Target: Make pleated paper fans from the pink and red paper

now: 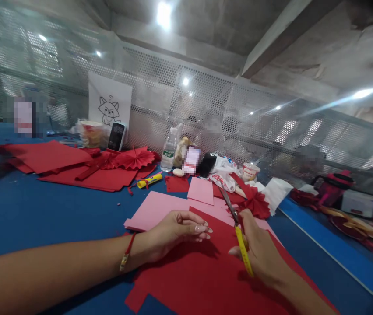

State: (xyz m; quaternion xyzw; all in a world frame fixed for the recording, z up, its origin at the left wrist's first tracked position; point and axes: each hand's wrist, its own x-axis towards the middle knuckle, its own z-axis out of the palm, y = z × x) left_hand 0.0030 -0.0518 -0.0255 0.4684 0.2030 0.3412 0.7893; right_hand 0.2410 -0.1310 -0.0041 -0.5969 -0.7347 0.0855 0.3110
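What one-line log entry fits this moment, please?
left hand: over red paper | right hand: holding scissors | pink paper: beyond left hand

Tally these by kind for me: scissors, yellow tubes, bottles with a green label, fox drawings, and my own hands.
Scissors: 1
Yellow tube: 1
Green-labelled bottle: 1
Fox drawing: 1
Hands, left hand and right hand: 2
Total: 6

Perforated grey screen [153,105] behind blue table [84,210]; overhead, concrete ceiling [212,26], slanting beam [285,39], bright white lamp [164,15].
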